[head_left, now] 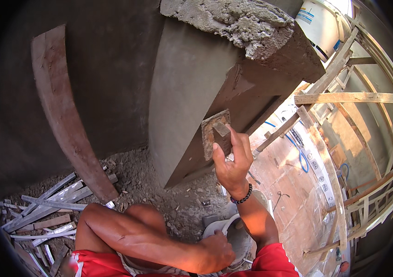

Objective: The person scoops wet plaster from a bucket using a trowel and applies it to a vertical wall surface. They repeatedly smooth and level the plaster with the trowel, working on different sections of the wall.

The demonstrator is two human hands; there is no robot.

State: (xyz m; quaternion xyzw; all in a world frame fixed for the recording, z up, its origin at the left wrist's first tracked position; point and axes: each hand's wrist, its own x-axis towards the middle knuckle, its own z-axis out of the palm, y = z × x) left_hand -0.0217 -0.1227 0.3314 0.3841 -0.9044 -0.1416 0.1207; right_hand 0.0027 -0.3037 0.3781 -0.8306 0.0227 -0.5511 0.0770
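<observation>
My right hand (229, 162) is raised and grips a small wooden plaster float (215, 131) by its handle. The float's flat face presses against the corner of a grey cement-rendered column (185, 87). A black bead bracelet sits on that wrist. My left hand (216, 251) is low, beside my bent knee, resting on the rim of a grey bucket of mortar (233, 233). The fingers look curled over the rim. A rough lump of wet mortar (238, 21) sits on top of the column.
A curved wooden plank (65, 115) leans on the dark wall at left. Scrap wood strips (44, 207) lie on the gravel floor at lower left. Timber scaffolding (353, 99) and a plywood deck with a blue hose (300, 152) are on the right. A white barrel (318, 23) stands above.
</observation>
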